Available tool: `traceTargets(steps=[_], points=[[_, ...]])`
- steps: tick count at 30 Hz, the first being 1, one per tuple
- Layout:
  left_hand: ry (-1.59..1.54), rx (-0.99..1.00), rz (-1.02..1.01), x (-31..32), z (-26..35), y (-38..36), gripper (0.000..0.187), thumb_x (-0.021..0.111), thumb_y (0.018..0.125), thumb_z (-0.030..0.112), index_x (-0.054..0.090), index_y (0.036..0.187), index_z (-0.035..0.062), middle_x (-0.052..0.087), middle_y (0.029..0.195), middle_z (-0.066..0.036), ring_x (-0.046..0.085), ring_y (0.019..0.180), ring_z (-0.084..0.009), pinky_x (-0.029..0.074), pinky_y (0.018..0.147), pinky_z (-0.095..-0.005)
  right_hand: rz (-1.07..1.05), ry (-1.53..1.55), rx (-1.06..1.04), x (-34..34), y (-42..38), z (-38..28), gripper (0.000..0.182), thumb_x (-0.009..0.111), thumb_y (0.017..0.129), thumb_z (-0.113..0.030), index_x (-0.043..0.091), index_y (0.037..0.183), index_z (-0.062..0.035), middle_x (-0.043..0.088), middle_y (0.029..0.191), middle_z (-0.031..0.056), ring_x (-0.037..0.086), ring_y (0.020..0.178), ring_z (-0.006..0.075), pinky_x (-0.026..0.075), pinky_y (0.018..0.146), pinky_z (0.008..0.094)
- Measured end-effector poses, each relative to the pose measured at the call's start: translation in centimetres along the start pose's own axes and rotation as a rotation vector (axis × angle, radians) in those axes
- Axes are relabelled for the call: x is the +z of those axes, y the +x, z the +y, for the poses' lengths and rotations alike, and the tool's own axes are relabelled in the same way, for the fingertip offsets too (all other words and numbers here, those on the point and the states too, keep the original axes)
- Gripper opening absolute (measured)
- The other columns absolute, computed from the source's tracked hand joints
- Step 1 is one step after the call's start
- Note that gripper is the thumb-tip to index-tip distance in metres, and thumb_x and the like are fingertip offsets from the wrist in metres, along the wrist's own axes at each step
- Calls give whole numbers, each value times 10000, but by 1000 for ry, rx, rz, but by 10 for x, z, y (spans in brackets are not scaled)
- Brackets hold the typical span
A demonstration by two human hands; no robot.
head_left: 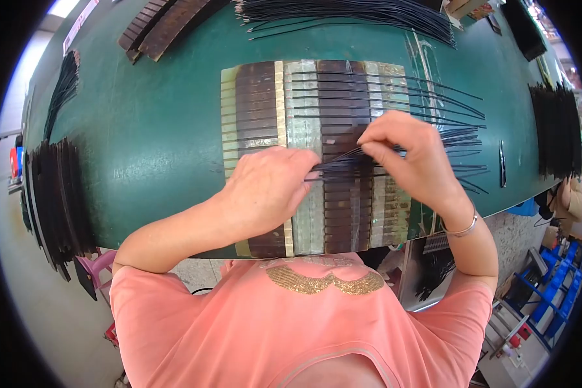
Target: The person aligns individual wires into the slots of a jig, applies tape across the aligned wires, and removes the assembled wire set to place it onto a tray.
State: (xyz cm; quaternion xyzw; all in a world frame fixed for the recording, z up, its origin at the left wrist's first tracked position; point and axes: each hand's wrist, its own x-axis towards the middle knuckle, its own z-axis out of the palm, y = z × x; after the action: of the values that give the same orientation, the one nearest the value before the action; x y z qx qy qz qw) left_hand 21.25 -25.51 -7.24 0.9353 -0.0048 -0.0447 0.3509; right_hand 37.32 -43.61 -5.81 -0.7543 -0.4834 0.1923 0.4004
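A slotted board point(346, 229) with dark brown and pale strips lies on the green table in front of me. Several thin black wires point(343, 96) rest across its upper part in a row, their right ends reaching past the board. My left hand point(268, 184) is closed at the left ends of a loose group of black wires point(343, 169) over the board's middle. Thumb and index finger of my right hand point(410, 152) pinch a thin black wire above the same group. The palm side of my left hand is hidden.
A large bundle of black wires point(355, 13) lies along the far edge. Dark slotted blocks point(174, 26) stand at the back left. More black bundles hang at the left edge point(55, 200) and right edge point(555, 129). A small dark strip point(502, 163) lies at the right.
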Motion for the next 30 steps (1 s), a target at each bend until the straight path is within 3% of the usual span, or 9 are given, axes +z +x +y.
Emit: traceTargets(steps=[2, 3, 6, 7, 12, 18, 21, 28, 30], points=[[58, 36, 17, 2, 2, -4, 287, 676, 809, 56, 604, 1086, 27, 662, 908, -158, 642, 858, -355, 514, 696, -453, -79, 19, 241, -5, 7, -2, 93, 675, 831, -20, 688, 918, 12, 671, 837, 130, 665, 725, 247, 527, 666, 334], [88, 53, 25, 2, 3, -5, 298, 684, 800, 54, 604, 1086, 29, 659, 903, -148, 642, 851, -347, 516, 685, -446, -85, 68, 234, -1, 11, 1, 121, 677, 829, -27, 700, 942, 12, 677, 821, 143, 670, 708, 212, 527, 660, 326], [130, 75, 52, 2, 1, -10, 298, 701, 784, 51, 599, 1063, 31, 633, 878, -116, 627, 806, -320, 512, 645, -430, -138, 47, 181, 10, 24, 0, 125, 684, 819, -35, 705, 937, 4, 686, 798, 150, 676, 708, 230, 531, 666, 326], [151, 72, 38, 1, -1, -11, 297, 702, 778, 48, 597, 1055, 30, 625, 878, -111, 619, 803, -315, 509, 640, -426, -140, 37, 197, 14, 29, -2, 110, 678, 802, -41, 708, 900, -1, 693, 798, 163, 684, 734, 280, 539, 678, 357], [209, 71, 21, -5, -5, -15, 278, 698, 749, 30, 597, 1008, 31, 584, 901, -105, 577, 835, -303, 495, 660, -412, -143, -117, 43, 26, 40, 1, 96, 654, 788, -59, 710, 845, -6, 690, 811, 175, 667, 776, 355, 537, 701, 416], [285, 172, 180, -6, -11, -9, 249, 687, 728, 12, 600, 961, 22, 586, 1224, -151, 492, 1201, -357, 431, 925, -462, -99, -198, -51, 33, 40, 6, 113, 639, 800, -53, 718, 875, -25, 680, 841, 162, 660, 783, 356, 533, 708, 419], [307, 156, 113, -4, -17, -8, 240, 683, 723, 4, 592, 945, 16, 543, 1356, -153, 428, 1310, -366, 376, 1002, -496, -81, -311, -142, 21, 30, 10, 164, 637, 790, -39, 724, 928, -57, 646, 847, 121, 646, 792, 326, 528, 697, 402], [331, 144, 93, -5, -15, -8, 214, 676, 726, -10, 577, 914, 13, 539, 1371, -145, 423, 1319, -370, 362, 1017, -507, -62, -723, -220, -21, -12, 29, 283, 639, 732, -44, 724, 996, -97, 578, 907, 28, 590, 889, 210, 507, 701, 341], [327, 132, 88, -5, -15, -8, 214, 673, 727, -15, 575, 915, 12, 538, 1376, -145, 422, 1322, -374, 355, 1023, -510, -51, -804, -219, -28, -23, 30, 302, 641, 728, -51, 713, 1019, -89, 596, 975, 35, 586, 928, 224, 494, 762, 367]])
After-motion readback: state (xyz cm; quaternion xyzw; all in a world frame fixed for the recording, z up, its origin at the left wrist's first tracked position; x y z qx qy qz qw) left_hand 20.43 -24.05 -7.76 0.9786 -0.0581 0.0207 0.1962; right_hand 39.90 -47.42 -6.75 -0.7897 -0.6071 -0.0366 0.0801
